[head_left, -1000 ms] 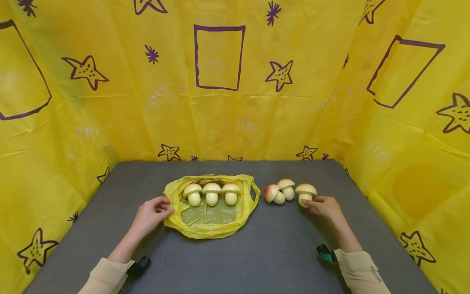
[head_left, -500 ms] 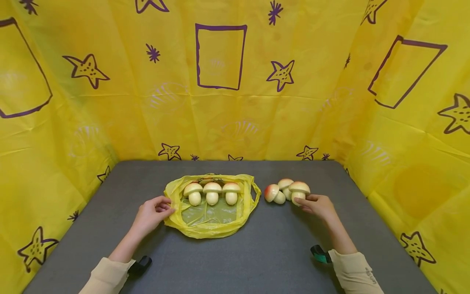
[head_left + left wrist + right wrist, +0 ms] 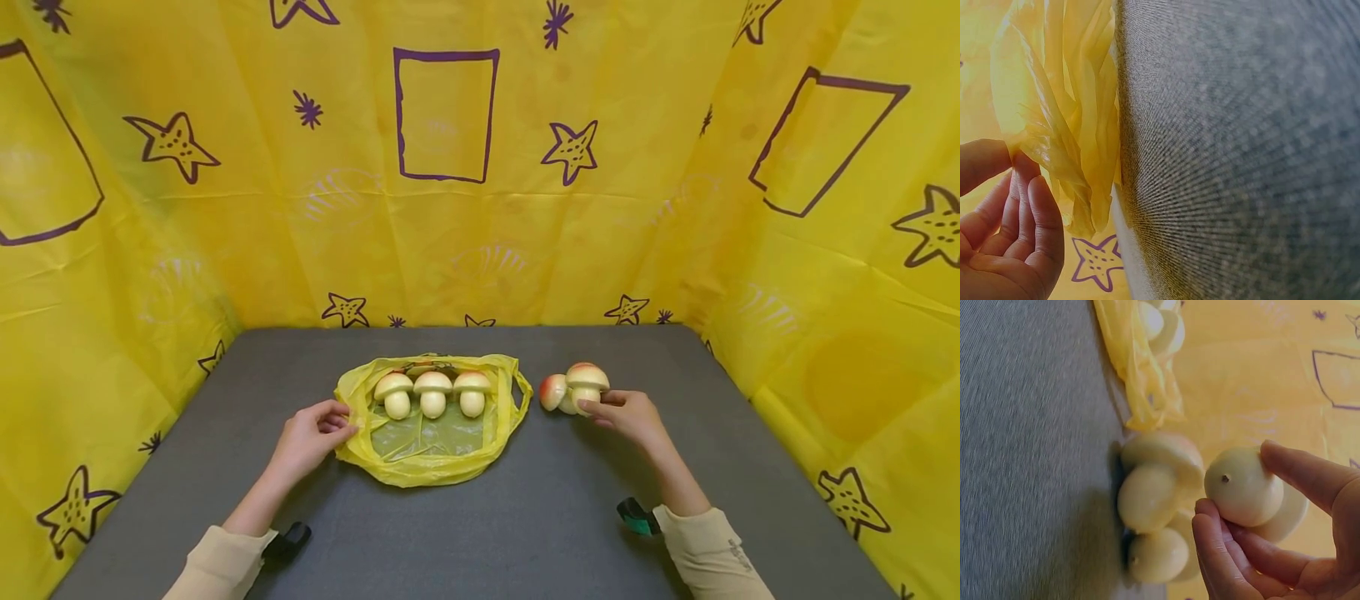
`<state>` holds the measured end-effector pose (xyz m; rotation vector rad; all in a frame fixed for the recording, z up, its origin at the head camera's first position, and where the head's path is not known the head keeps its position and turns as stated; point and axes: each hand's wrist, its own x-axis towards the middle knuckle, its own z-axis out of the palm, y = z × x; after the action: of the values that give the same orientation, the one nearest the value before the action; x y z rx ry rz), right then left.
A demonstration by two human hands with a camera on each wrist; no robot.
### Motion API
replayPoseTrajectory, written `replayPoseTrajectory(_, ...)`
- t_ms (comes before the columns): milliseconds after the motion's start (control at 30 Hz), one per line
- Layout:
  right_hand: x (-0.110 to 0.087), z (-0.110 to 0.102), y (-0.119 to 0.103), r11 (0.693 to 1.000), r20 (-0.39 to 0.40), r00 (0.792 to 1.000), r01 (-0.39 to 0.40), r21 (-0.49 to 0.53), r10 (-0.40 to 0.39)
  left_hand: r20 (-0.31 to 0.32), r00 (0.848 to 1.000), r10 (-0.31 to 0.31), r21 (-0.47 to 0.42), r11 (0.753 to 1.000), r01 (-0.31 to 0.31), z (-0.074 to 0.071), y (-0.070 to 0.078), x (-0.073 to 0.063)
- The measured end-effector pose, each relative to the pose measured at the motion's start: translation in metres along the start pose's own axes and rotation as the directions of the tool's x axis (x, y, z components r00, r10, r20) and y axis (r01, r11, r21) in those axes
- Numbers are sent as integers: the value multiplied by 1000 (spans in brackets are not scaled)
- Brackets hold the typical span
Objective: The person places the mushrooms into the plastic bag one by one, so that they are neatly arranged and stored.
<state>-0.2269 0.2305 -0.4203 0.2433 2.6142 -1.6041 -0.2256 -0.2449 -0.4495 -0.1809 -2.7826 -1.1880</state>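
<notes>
My left hand (image 3: 306, 440) pinches the left rim of a yellow plastic bag (image 3: 416, 477). In the left wrist view, thumb and forefinger meet on the crumpled film (image 3: 1054, 144). Inside the opened bag, several toy mushrooms (image 3: 432, 392) lie, three in a row with cream stems toward me. To the right of the bag, my right hand (image 3: 628, 417) holds another toy mushroom (image 3: 587, 377) by its stem. The right wrist view shows the round stem end (image 3: 1241, 487) between thumb and fingers, raised off the table. Two more mushrooms (image 3: 1147, 497) lie beside it, one mostly hidden in the head view.
The grey table (image 3: 480, 542) carries all of this. Yellow cloth (image 3: 450, 250) with purple drawings encloses it at the back and on both sides. A loop handle (image 3: 522, 396) of the bag sticks out toward the loose mushrooms.
My right hand has moved left with the mushroom, from beside the other two to in front of them. The left hand and the bag have stayed in place.
</notes>
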Motion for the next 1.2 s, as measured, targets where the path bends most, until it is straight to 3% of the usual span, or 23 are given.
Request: replayPoseTrajectory(1200,7,70,-38,983,107,982,143,111,-155,3,1000,0,-16,1000,0,2,-1,0)
